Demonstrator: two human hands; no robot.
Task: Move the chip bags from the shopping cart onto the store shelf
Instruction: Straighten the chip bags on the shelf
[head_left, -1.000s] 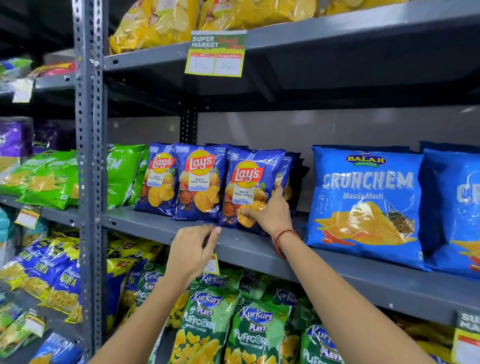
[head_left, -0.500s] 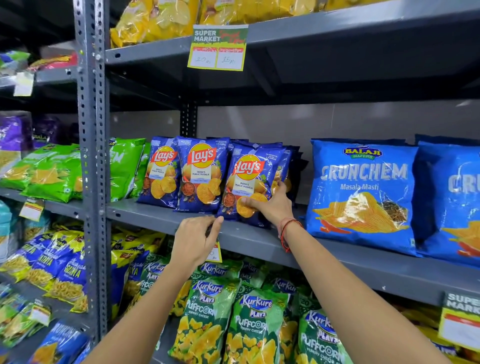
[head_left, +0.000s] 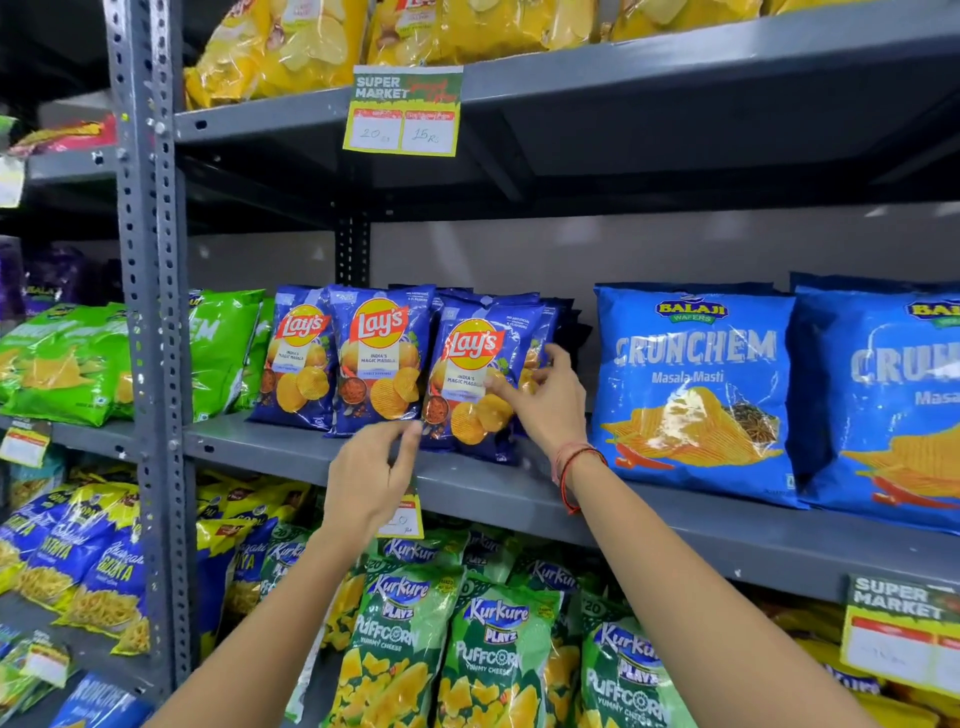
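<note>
Three blue Lay's chip bags stand upright in a row on the grey middle shelf (head_left: 291, 452). My right hand (head_left: 545, 405) grips the rightmost Lay's bag (head_left: 467, 348) at its right edge, fingers on the front and thumb behind. That bag leans against more blue bags behind it. The middle Lay's bag (head_left: 379, 358) and the left Lay's bag (head_left: 298, 358) stand untouched. My left hand (head_left: 369, 478) hovers at the shelf's front edge just below the bags, fingers loosely apart and holding nothing. The shopping cart is out of view.
Large blue Crunchem bags (head_left: 691, 389) fill the shelf to the right, leaving a narrow gap beside my right hand. Green bags (head_left: 67, 364) sit left of the perforated post (head_left: 150, 312). Kurkure bags (head_left: 400, 634) lie below, yellow bags (head_left: 291, 47) above.
My right hand slid from the bag's lower front up to its right edge. My left hand rose slightly toward the bags. The view moved closer and a little downward.
</note>
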